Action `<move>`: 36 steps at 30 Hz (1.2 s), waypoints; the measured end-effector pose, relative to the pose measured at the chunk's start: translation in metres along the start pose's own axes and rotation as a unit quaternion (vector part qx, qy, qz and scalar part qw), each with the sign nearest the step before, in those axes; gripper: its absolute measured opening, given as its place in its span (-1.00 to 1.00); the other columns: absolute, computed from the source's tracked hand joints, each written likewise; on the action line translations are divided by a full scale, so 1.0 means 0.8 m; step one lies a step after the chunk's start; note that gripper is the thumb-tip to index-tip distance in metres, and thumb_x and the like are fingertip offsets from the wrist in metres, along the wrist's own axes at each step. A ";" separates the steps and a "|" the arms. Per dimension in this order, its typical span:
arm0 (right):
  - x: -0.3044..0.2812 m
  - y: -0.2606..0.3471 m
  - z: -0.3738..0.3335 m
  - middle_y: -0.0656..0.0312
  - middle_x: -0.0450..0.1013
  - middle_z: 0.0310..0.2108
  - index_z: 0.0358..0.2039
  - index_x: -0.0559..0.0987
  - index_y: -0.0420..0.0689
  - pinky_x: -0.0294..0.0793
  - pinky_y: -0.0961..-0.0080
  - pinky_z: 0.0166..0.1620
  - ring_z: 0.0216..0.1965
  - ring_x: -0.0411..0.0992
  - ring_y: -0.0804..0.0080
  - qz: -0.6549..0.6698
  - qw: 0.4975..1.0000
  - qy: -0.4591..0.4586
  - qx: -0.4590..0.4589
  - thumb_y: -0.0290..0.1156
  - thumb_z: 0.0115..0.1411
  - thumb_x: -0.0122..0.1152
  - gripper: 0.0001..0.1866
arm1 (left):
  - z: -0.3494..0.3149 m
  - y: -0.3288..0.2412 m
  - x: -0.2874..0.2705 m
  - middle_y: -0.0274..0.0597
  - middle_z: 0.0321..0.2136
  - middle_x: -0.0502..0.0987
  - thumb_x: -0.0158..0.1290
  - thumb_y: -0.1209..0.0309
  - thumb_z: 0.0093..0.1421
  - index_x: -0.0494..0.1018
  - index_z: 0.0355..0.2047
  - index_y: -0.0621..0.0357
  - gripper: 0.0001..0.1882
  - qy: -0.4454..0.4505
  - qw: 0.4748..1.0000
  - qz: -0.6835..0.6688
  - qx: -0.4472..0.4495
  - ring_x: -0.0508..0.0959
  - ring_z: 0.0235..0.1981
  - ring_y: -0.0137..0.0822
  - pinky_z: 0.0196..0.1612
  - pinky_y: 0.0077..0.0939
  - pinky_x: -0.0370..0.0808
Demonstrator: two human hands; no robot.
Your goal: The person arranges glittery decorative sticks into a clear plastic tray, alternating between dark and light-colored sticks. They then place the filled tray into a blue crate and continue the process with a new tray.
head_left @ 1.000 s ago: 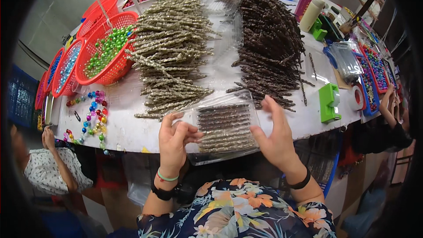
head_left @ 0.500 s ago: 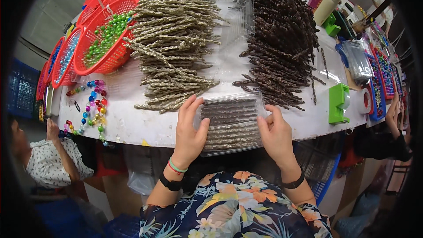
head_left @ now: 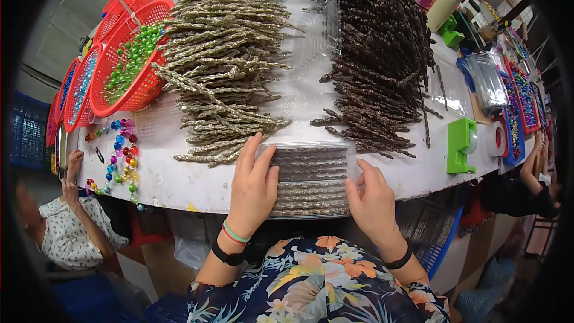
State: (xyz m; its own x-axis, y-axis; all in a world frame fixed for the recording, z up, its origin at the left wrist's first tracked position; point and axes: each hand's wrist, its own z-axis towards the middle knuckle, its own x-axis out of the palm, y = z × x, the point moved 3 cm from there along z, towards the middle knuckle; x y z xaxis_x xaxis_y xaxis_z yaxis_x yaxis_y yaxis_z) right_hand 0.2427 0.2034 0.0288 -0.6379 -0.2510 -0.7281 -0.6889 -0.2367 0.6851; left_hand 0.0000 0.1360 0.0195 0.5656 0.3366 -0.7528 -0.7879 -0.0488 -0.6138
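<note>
Between my two hands is a clear plastic box (head_left: 312,173) at the table's front edge. It holds rows of twisted glittery sticks, dark brown in the far half and pale silvery gold in the near half. My left hand (head_left: 253,182) grips its left side, with the thumb bent at the edge and the fingers pointing away from me. On the right side, my right hand (head_left: 372,194) holds it with thumb and fingertips. Beyond the box lie a big heap of pale gold twisted sticks (head_left: 224,54) and, to its right, a heap of dark brown ones (head_left: 382,54).
Clear plastic trays (head_left: 314,30) lie between the heaps. To the left are a red basket of green beads (head_left: 134,60) and a colourful bead string (head_left: 125,155). A green tape dispenser (head_left: 459,146) stands right. Other people sit at both sides, one in a patterned shirt (head_left: 75,227).
The box, slightly tilted before, now lies level, its long edges running straight across. My hands have shifted with it. The person at the left has brought both hands up to the table edge.
</note>
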 end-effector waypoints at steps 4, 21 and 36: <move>0.000 0.004 -0.004 0.05 0.46 -0.25 0.15 0.52 -0.28 0.47 0.16 -0.21 -0.26 0.48 0.08 -0.111 0.988 -0.044 -0.097 -0.36 0.22 0.38 -0.49 | -0.015 -0.045 -0.017 0.11 0.49 0.15 0.36 -0.17 0.03 0.30 0.43 0.01 0.03 0.154 0.978 0.096 0.107 0.08 0.51 0.21 0.48 0.34 -0.03; 0.017 -0.003 -0.009 0.07 0.45 -0.18 0.07 0.58 -0.36 0.33 0.17 -0.09 -0.16 0.40 0.09 -0.119 0.979 -0.066 -0.154 -0.40 0.21 0.34 -0.55 | -0.018 -0.023 0.004 -0.09 0.43 0.28 0.31 -0.02 0.16 0.40 0.37 -0.07 -0.21 0.147 0.975 0.078 0.146 0.15 0.49 0.10 0.51 0.27 -0.08; -0.012 -0.017 -0.006 0.18 0.54 -0.11 0.33 0.27 -0.27 0.50 0.53 0.01 -0.07 0.48 0.56 0.436 0.893 0.112 -0.011 -0.46 0.54 -0.03 -0.58 | 0.001 -0.048 -0.008 0.31 0.41 0.22 0.30 0.10 0.23 0.24 0.45 0.06 -0.15 0.087 0.965 0.128 0.214 0.23 0.44 0.25 0.46 0.18 0.11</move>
State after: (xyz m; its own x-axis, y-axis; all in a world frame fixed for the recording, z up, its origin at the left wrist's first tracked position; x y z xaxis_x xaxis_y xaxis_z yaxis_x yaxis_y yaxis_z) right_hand 0.2596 0.2045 0.0267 -0.8417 -0.5298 0.1042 0.0454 0.1228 0.9914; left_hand 0.0264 0.1368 0.0480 0.3426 0.2006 -0.9178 -0.9142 0.2961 -0.2766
